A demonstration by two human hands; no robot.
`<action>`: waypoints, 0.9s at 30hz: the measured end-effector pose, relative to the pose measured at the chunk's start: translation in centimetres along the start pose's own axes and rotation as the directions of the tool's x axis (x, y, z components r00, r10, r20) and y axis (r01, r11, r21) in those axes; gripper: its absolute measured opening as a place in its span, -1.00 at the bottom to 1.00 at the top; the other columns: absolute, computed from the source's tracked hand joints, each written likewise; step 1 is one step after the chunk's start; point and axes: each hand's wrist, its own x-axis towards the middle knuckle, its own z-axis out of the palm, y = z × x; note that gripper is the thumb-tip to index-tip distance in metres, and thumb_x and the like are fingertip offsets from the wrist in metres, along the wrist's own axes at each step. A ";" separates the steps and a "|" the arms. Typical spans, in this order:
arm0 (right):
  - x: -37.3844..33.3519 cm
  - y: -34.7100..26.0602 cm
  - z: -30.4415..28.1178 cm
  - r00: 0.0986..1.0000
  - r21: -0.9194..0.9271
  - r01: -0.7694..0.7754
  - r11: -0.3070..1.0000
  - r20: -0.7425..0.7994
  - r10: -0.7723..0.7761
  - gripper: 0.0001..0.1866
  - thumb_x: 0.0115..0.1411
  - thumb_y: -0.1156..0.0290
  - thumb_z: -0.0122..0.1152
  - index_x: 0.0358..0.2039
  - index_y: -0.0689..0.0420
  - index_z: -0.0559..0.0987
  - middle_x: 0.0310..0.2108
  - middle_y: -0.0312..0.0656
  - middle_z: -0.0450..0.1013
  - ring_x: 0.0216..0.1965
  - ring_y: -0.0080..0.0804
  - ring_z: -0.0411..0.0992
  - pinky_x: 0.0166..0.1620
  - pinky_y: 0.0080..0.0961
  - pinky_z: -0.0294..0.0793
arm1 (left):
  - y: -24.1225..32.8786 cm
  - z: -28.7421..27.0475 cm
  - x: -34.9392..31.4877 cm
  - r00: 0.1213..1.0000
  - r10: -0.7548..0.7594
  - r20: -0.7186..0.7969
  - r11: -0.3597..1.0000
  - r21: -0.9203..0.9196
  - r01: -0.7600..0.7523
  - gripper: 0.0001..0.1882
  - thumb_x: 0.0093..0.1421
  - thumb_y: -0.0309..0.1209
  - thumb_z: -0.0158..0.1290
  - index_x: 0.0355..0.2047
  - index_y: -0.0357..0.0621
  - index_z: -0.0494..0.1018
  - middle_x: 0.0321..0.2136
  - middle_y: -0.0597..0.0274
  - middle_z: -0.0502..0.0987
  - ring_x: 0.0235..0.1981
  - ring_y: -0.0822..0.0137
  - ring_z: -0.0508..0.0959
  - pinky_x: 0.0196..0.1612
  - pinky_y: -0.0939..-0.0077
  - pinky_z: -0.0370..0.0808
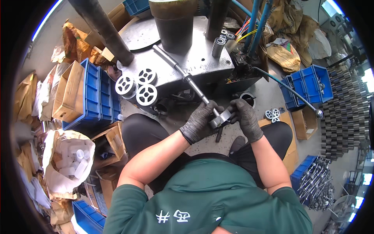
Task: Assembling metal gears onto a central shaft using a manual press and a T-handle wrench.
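A long stepped metal shaft [187, 78] slants from the machine's table down to my hands. My left hand [199, 121], in a dark grey work glove, is closed around its lower part. At that lower end sits a short, bright silver metal piece [221, 118]; my fingers partly cover it, so its exact kind cannot be made out. My right hand [247, 120], gloved the same way, has curled fingers and pinches the right edge of this piece. Several spoked metal wheels [146, 94] rest at the table's left front edge.
A metal machine table [210, 58] with a thick column lies ahead. Bearings [219, 47] are stacked on its right. A ball-ended lever [296, 93] juts out right. Blue crates [91, 97] stand left, above a white sack [68, 160]. Shafts [317, 183] are piled at lower right.
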 end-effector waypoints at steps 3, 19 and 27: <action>0.0 0.1 0.3 0.998 -0.022 0.023 1.000 -0.054 -0.024 -0.49 0.46 -0.07 0.09 0.03 0.17 0.54 -0.32 -0.22 0.55 -0.47 -0.54 0.51 -0.42 -0.65 0.50 | -0.3 -0.5 0.8 0.998 -0.038 -0.047 0.999 -0.018 0.037 -0.64 0.35 -0.08 0.26 -0.04 0.02 0.46 -0.12 0.20 0.59 -0.02 0.21 0.62 0.10 0.17 0.62; -3.1 -0.5 1.8 0.986 -0.132 -0.120 0.984 0.097 0.133 -0.14 0.24 0.36 0.45 0.40 0.45 0.20 -0.29 0.00 0.57 -0.42 -0.34 0.61 -0.38 -0.47 0.66 | -2.0 -1.2 1.4 0.942 0.053 -0.332 0.976 0.216 0.022 -0.66 0.44 -0.10 0.15 -0.01 -0.02 0.36 -0.09 0.17 0.51 -0.08 0.23 0.58 0.04 0.14 0.65; -1.1 1.0 -3.7 0.914 -0.935 0.281 0.216 0.193 -0.357 -0.53 0.24 0.25 0.34 0.09 0.25 0.61 0.05 0.09 0.56 0.10 0.08 0.51 0.18 -0.16 0.51 | -3.3 -4.3 2.6 0.928 0.290 -0.233 0.852 0.505 -0.140 -0.82 0.49 -0.29 0.07 -0.04 -0.08 0.40 -0.18 0.22 0.59 -0.14 0.40 0.57 0.00 0.44 0.53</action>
